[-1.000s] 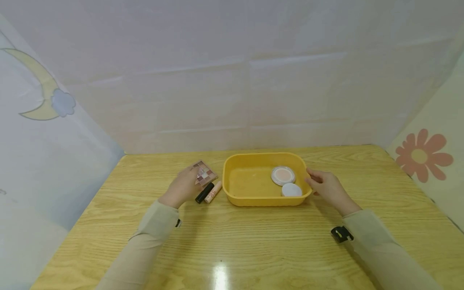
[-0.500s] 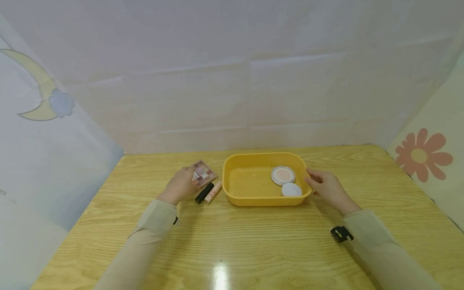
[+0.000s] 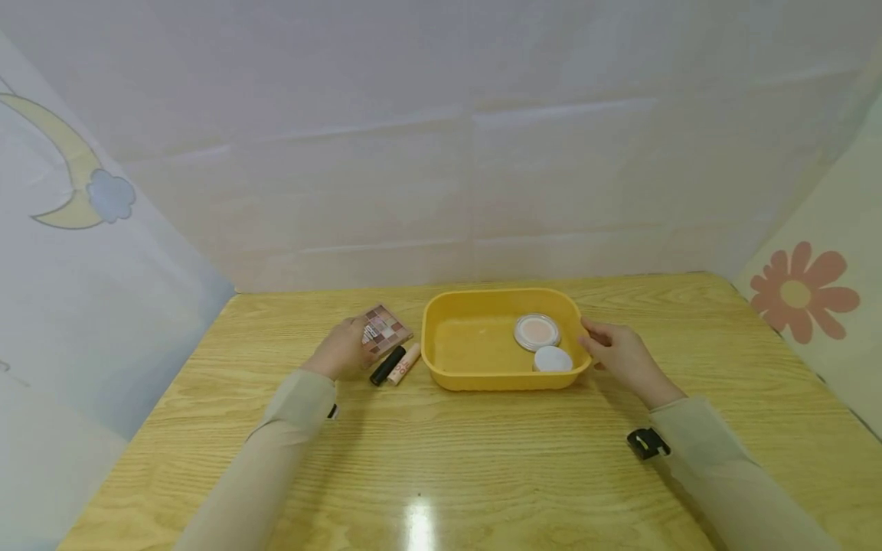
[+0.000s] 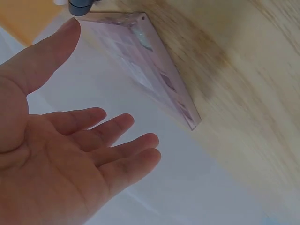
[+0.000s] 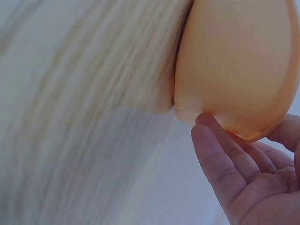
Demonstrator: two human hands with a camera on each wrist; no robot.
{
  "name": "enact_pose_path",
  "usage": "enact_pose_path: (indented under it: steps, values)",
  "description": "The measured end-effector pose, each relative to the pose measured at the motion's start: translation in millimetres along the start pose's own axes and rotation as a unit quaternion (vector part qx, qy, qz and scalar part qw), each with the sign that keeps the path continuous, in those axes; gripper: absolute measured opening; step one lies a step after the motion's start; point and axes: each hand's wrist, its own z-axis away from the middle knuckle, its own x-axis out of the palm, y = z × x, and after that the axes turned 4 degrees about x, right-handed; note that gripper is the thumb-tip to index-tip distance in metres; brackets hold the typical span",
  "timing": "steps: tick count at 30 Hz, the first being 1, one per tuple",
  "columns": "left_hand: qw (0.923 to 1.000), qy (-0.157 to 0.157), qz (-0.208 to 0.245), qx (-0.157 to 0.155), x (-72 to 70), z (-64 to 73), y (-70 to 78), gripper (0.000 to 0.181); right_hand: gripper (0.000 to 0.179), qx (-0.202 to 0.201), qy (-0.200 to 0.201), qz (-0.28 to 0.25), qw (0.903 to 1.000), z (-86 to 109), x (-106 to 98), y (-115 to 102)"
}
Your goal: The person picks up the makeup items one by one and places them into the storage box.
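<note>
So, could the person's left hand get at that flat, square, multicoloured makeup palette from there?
Probably yes: the left hand is open close beside the palette, with nothing visible between them; the short black cylindrical tube lies to one side.

The table (image 3: 482,451) bears a palette (image 3: 387,327), black tube (image 3: 387,366), pale tube (image 3: 403,364), yellow tray (image 3: 506,382).

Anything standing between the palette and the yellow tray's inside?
Yes: the left wall of the tray. The black tube and pale tube lie partly between, on the near side of the palette; nothing visible blocks the gap behind them.
</note>
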Motion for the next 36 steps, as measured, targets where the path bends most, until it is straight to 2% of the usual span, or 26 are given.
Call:
enact_pose_path:
  steps: [19,26,31,36]
  values:
    - [0.9994,-0.027,0.008,-0.019,2.3,-13.3,-18.9,0.077,0.052,-0.01,-0.002,-0.006,0.9999,1.2,0,0]
    - [0.9985,-0.037,0.018,-0.037,1.2,-13.5,-22.5,0.068,0.051,-0.006,-0.003,-0.008,0.9999,0.0,0,1]
    - [0.9972,-0.055,0.02,-0.048,0.4,-14.2,-23.9,0.081,0.052,-0.006,-0.003,-0.007,1.0,-0.7,-1,1]
    - [0.9961,-0.066,0.023,-0.054,0.5,-20.5,-26.3,0.09,0.052,-0.005,-0.002,-0.003,1.0,0.3,-1,1]
